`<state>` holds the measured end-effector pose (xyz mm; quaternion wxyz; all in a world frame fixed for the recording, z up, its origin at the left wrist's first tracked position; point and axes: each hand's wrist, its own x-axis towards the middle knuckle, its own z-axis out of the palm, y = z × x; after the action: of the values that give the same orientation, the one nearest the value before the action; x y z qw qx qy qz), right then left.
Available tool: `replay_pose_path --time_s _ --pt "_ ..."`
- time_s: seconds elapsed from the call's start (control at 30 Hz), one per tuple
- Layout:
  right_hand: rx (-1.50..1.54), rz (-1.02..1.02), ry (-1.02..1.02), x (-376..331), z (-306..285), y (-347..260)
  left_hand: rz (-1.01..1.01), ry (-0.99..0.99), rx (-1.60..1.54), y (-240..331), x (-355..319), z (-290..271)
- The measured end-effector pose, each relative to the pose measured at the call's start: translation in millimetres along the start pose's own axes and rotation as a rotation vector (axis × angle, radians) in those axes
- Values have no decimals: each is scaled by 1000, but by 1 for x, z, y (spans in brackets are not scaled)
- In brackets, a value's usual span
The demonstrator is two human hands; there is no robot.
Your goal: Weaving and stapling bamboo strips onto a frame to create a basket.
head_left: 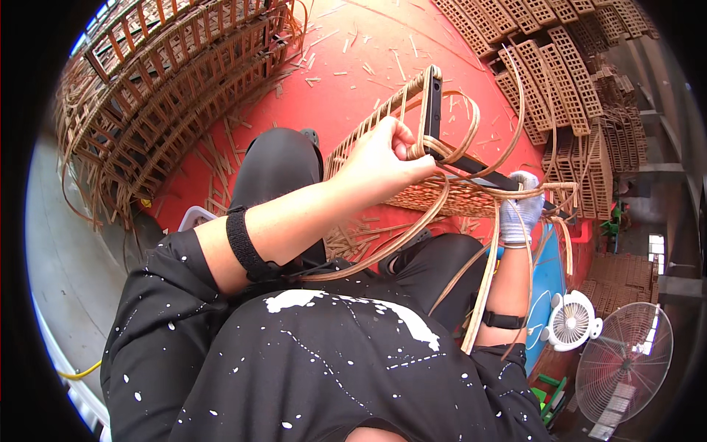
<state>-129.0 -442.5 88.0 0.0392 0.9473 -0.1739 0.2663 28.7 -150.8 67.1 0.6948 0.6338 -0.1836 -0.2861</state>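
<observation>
My bare left hand (390,156) is closed, thumb and fingers pinching a tan wicker strand where it wraps a corner of a black frame (434,105). The frame carries a woven wicker panel (434,200) and lies tilted across my knees. In a white glove, my right hand (520,212) is closed around the frame's right part, among strands; its fingertips are partly hidden. Loose strands (480,121) loop above the corner, and others (482,295) hang down past my right forearm and across my lap.
Woven wicker racks (184,74) are stacked at the far left, and piles of slotted wicker pieces (560,81) stand at the far right. Strand scraps (368,68) litter the red floor (324,88). A small white fan (571,321) and a large caged fan (624,364) stand at the lower right.
</observation>
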Motion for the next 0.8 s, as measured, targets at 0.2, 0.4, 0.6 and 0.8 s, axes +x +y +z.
replay_pose_path --time_s 0.2,0.4,0.6,0.8 --pt "-80 -51 22 2 -1 -2 -93 55 28 2 5 5" --pt "-5 -64 48 -2 -4 -1 -175 -47 -150 1 2 0" --pt "-42 -67 52 -11 -9 -5 -156 -191 -266 -12 -9 -12" --pt "-81 -35 35 -19 -14 -8 371 -85 209 -22 -33 -19"
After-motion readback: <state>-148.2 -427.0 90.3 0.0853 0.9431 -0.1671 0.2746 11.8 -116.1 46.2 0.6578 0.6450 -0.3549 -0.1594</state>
